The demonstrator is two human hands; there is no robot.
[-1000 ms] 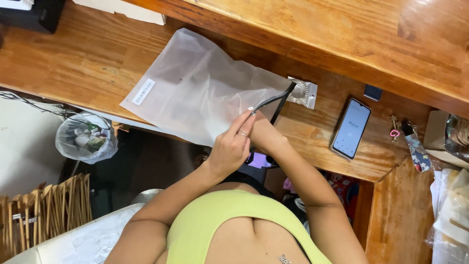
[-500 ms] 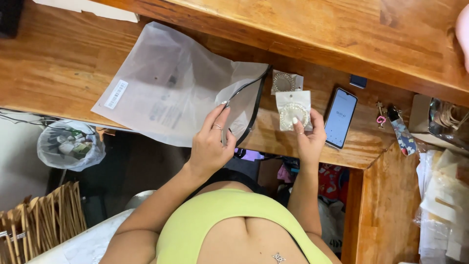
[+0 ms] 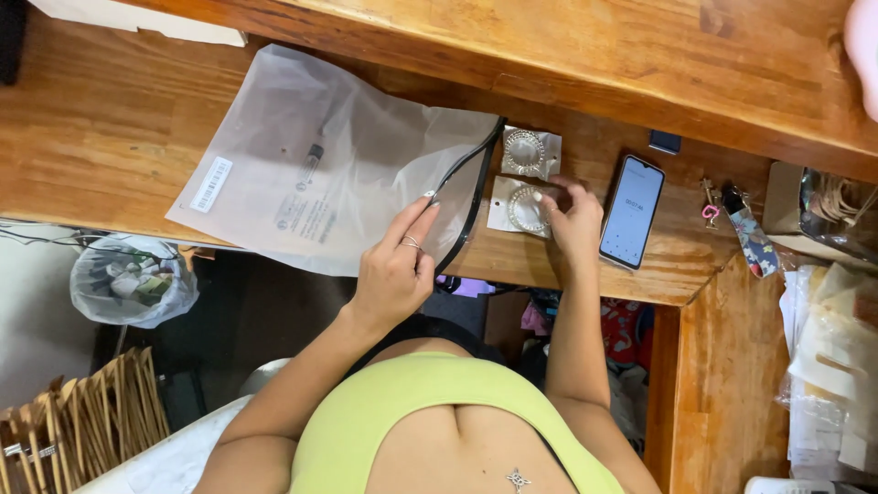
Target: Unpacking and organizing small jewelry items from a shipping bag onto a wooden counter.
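The right hand (image 3: 574,220) has lowered the small packet (image 3: 521,207) onto the desk (image 3: 110,137).

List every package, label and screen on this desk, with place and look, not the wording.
Frosted zip bag: flat on the desk, under the left hand.
White barcode label: bag's left corner.
Two small clear packets, beaded rings inside: right hand on the nearer.
Phone: right of the packets, screen lit pale.

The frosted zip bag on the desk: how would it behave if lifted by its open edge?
The frosted zip bag would probably sag: thin film lying flat and creased. It is likely light, looking nearly empty. The left hand pinches its dark zip edge, which bows, so the mouth may droop.
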